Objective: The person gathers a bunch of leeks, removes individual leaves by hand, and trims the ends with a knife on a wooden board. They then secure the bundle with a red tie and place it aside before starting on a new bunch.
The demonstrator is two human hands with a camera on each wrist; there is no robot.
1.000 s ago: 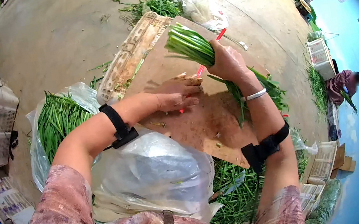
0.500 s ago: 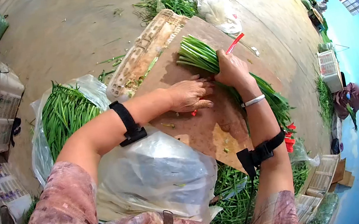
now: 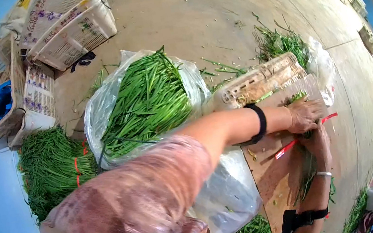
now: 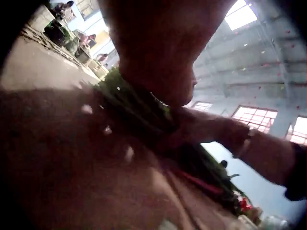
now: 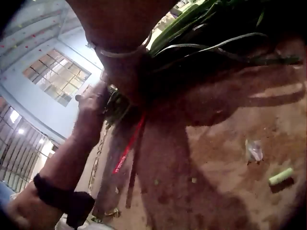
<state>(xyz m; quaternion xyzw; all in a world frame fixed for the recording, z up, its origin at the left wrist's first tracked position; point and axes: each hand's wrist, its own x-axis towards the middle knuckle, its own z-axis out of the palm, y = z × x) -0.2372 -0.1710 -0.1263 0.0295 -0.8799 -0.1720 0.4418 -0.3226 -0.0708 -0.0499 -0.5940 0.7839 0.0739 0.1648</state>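
A bunch of long green leafy stalks lies low over the brown board, mostly hidden by both hands in the head view. The right hand grips the bunch; its fingertips are hidden. Close beside it, the left hand rests over the cut-end side, fingers stretched out and spread. In the right wrist view the left hand touches the stalks. A red strip passes under the bunch and shows on both sides of the hands.
An upturned stained crate adjoins the board. Left of it are a plastic bag of green stalks, red-banded bundles and white crates. Beyond the board lie loose greens and a clear bag.
The head view has swung left. The bunch and right hand have come down to the board over the red strip, and the left hand has moved from the bare board onto the bunch.
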